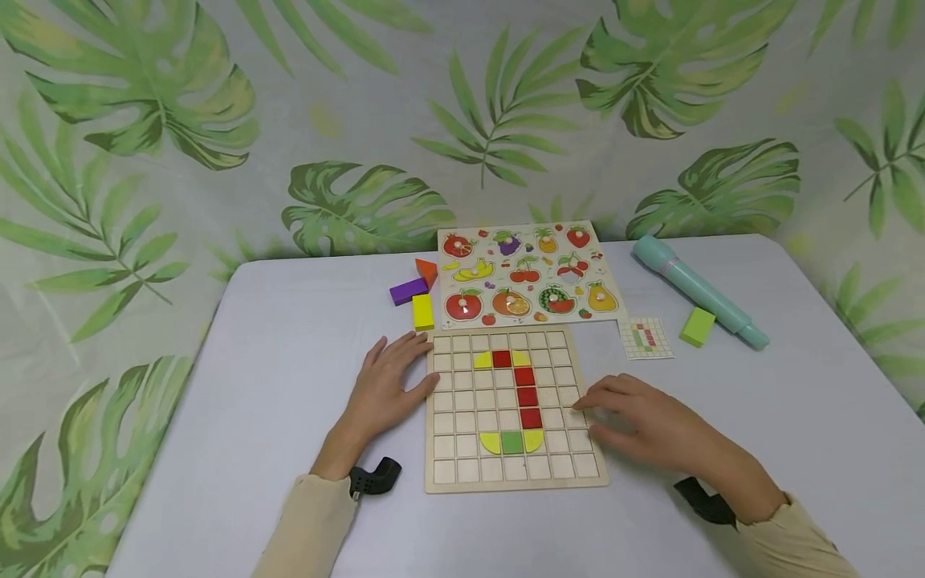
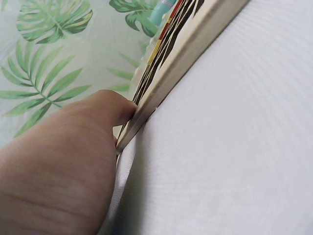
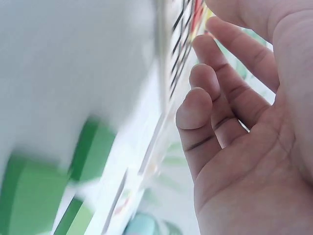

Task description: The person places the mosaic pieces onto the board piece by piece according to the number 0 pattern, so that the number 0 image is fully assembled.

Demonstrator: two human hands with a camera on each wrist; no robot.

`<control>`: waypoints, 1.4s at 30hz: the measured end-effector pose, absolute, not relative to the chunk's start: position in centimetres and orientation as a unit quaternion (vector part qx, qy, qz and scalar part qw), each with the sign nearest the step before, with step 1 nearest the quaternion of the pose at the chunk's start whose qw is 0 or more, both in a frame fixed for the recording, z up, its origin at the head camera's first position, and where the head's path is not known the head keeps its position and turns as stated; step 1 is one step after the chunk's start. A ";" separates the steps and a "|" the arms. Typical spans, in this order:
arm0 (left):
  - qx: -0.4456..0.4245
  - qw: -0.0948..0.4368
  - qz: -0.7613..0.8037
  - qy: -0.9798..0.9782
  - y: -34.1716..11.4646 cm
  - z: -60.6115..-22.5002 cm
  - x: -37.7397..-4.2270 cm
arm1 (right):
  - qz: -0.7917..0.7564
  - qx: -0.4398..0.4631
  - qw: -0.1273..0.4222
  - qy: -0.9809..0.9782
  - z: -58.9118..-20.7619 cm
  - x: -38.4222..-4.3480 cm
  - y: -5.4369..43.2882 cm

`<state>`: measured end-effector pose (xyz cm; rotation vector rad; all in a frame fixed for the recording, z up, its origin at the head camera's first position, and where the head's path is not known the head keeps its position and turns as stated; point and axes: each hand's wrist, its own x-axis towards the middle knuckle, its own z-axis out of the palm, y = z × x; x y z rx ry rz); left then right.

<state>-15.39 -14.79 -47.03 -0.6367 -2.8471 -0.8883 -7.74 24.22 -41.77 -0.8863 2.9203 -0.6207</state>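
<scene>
A wooden grid board lies flat on the white table. Set into its squares are red tiles, a green tile and yellow rounded tiles, together making a curved figure. My left hand rests at the board's left edge, thumb and fingertips at the rim; the left wrist view shows the thumb against the board's side. Over the right edge hovers my right hand, its fingers loosely bent. Nothing lies between those fingers in the right wrist view.
Behind the board lies a fruit puzzle. Left of it are an orange block, a purple block and a yellow block. To the right sit a small pattern card, a green block and a teal microphone-shaped object.
</scene>
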 end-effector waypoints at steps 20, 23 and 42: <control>-0.209 0.054 -0.291 -0.932 -15.0 -47.1 -15.5 | -0.167 -0.251 -0.028 0.953 -42.7 -6.6 31.0; -0.209 0.054 -0.291 -0.932 -15.0 -47.1 -15.5 | -0.160 -0.247 -0.024 0.955 -42.9 -6.5 31.3; -0.207 0.046 -0.291 -0.933 -14.8 -47.1 -15.4 | -0.193 -0.250 -0.018 0.949 -41.9 -7.4 28.3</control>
